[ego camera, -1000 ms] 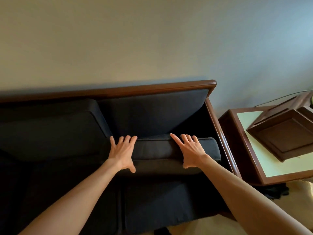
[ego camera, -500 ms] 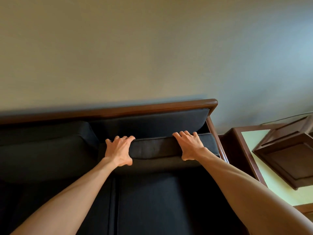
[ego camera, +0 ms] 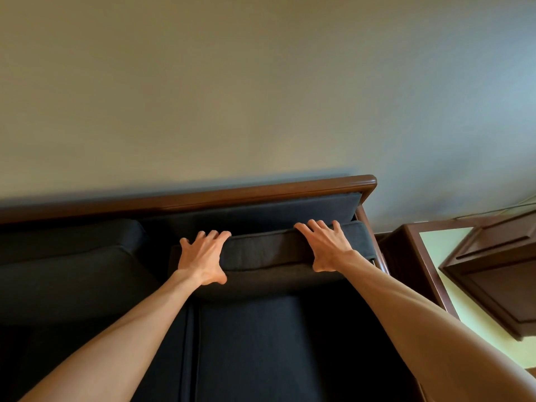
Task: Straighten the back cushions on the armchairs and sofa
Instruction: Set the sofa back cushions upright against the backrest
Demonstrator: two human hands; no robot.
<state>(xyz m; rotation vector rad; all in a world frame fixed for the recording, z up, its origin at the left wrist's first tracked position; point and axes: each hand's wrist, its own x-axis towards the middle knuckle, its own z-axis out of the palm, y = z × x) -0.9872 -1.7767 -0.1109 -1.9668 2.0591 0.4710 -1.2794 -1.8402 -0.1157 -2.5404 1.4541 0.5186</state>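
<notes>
Gripping the top edge of the right-hand back cushion (ego camera: 269, 250) of the sofa (ego camera: 261, 195), the left hand (ego camera: 203, 261) and right hand (ego camera: 327, 248) have their fingers (ego camera: 316, 227) hooked over it, thumbs in front, while it leans forward off the backrest. By my judgement, next comes pushing it upright and flush, level with the neighbouring cushion (ego camera: 72, 256).
</notes>
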